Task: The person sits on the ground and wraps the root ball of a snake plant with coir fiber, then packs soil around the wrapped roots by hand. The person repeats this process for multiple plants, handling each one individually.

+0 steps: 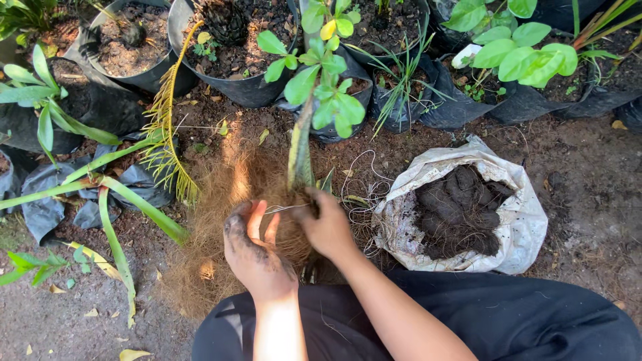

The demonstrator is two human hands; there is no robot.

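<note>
A small plant with round green leaves stands upright on a thick stem, its base wrapped in brown coconut fibre. My right hand grips the base of the stem where it meets the fibre. My left hand, smeared with dark soil, presses against the fibre bundle with fingers spread. A thin white string runs between the two hands across the bundle. More loose fibre spreads over the ground to the left and below.
A white woven sack holding dark soil lies open at right. Black pots and black grow bags with plants line the back. Long green leaves lie at left. Loose white string coils near the sack. My dark-clothed lap fills the bottom.
</note>
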